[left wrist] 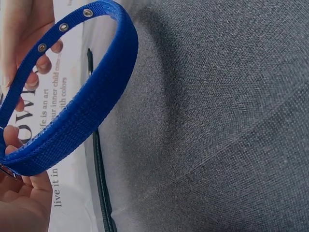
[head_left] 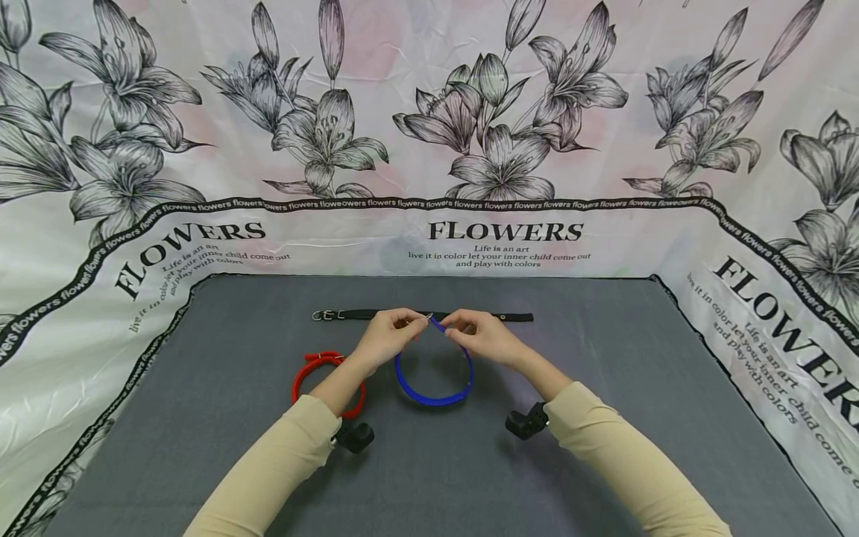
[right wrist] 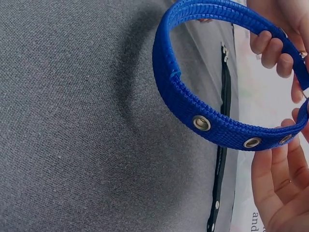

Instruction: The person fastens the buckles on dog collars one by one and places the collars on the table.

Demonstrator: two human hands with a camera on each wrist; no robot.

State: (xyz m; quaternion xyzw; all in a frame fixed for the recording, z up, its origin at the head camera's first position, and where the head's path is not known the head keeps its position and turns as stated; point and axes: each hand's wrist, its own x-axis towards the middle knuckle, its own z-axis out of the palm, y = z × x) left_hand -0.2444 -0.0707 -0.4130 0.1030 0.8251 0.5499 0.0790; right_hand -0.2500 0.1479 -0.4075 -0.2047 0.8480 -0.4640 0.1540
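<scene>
Fingers [right wrist: 273, 52] of left hand [head_left: 389, 332] and right hand [head_left: 485, 335] pinched round blue collar [head_left: 435, 401].

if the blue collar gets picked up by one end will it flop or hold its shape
The blue collar would probably hold some curve, since it forms a smooth loop between the left hand and right hand. It's likely light: a narrow band with small eyelets. Its woven texture suggests decent grip.
</scene>
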